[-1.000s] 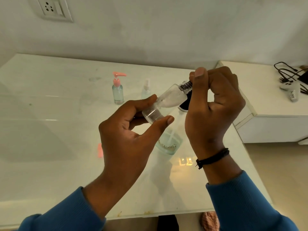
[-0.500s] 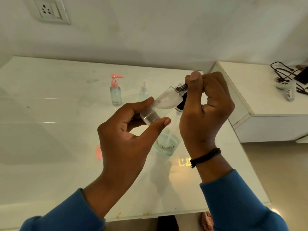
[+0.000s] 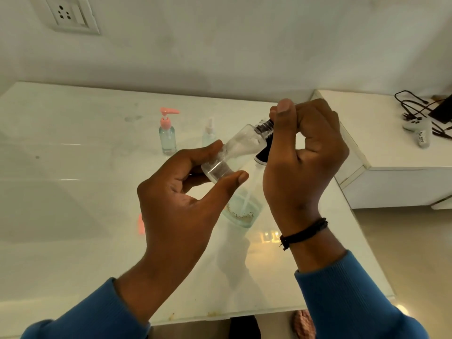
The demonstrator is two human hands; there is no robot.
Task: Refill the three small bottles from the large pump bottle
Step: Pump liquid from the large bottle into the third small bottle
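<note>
My left hand (image 3: 181, 199) holds a clear small bottle (image 3: 234, 152) by its base, tilted with the neck up and to the right. My right hand (image 3: 300, 157) curls round the bottle's top end at the threaded neck, thumb upright; what its fingers cover is hidden. Behind my hands the large pump bottle (image 3: 242, 211) stands on the white table (image 3: 73, 216), mostly hidden, its black collar showing beside my right palm. A small bottle with a pink pump (image 3: 167, 138) and a small clear spray bottle (image 3: 209, 133) stand upright further back.
The wall with a socket (image 3: 67, 14) rises behind the table. At the right stands a lower white cabinet (image 3: 391, 152) with black cables and a white controller (image 3: 418, 130) on it. The table's front edge lies close to me.
Both hands have kept their grip on the clear small bottle and barely moved; the view has shifted a little.
</note>
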